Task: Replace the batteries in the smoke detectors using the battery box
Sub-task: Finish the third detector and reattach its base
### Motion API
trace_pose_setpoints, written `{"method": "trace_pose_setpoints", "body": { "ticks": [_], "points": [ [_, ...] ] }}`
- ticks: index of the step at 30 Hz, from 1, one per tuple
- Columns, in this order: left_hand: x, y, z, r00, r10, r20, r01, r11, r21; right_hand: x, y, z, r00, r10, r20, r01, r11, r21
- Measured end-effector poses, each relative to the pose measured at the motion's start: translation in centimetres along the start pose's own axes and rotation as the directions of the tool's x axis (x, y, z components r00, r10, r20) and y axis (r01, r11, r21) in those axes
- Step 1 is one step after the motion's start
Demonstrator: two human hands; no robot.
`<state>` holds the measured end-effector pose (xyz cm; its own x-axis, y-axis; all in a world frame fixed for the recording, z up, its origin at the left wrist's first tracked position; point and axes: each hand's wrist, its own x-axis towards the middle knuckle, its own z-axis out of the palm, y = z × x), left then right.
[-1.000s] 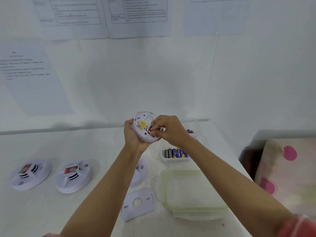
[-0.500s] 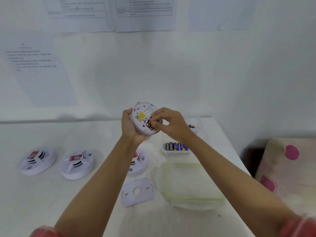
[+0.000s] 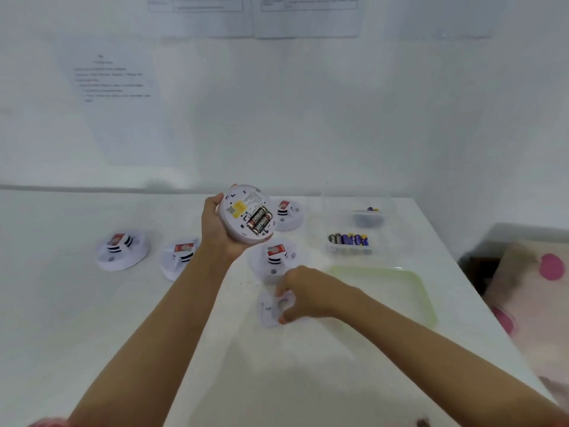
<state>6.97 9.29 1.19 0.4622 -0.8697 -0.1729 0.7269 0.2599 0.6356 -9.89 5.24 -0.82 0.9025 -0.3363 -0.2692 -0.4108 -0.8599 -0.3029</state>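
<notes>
Two black batteries point(image 3: 260, 220) sit side by side in the open back of one smoke detector point(image 3: 238, 221). The left hand point(image 3: 220, 232) holds it tilted above the bench point(image 3: 92, 318), fingers wrapped round its rim. Right hand point(image 3: 308, 297): low on the bench, fingers curled, pinching the white mounting plate point(image 3: 266, 309). Four other detectors point(image 3: 123, 251): resting on the bench. Battery box point(image 3: 349, 248): at right, apart from both hands, with a row of batteries inside. Green-rimmed lid point(image 3: 400, 291): just in front of it.
</notes>
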Motion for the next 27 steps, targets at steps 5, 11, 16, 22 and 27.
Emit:
{"method": "trace_pose_setpoints", "body": {
  "ticks": [5,11,16,22,27],
  "points": [
    [-2.0,1.8,-3.0,0.999,-0.047,-0.007,0.047,0.999,0.023,0.5,-1.3,1.5,0.995,0.095,-0.017,-0.097,0.984,-0.152],
    [-3.8,3.0,-6.5,0.994,-0.081,0.068,0.081,0.997,0.008,-0.1,-1.7,1.6,0.987,0.132,-0.095,-0.139,0.988,-0.069],
    [-4.2,3.5,-7.4,0.991,-0.096,0.093,0.097,0.995,-0.006,-0.6,-4.2,-0.6,0.911,0.18,-0.37,-0.039,0.933,0.358],
    [-4.2,3.5,-6.5,0.99,-0.087,0.107,0.097,0.991,-0.091,2.7,-8.4,-2.3,0.758,0.182,-0.627,0.229,0.825,0.516],
    [-3.1,2.7,-6.6,0.98,-0.142,0.138,0.152,0.987,-0.06,4.5,-9.5,-1.7,0.671,0.228,-0.705,0.216,0.85,0.48]
  ]
}}
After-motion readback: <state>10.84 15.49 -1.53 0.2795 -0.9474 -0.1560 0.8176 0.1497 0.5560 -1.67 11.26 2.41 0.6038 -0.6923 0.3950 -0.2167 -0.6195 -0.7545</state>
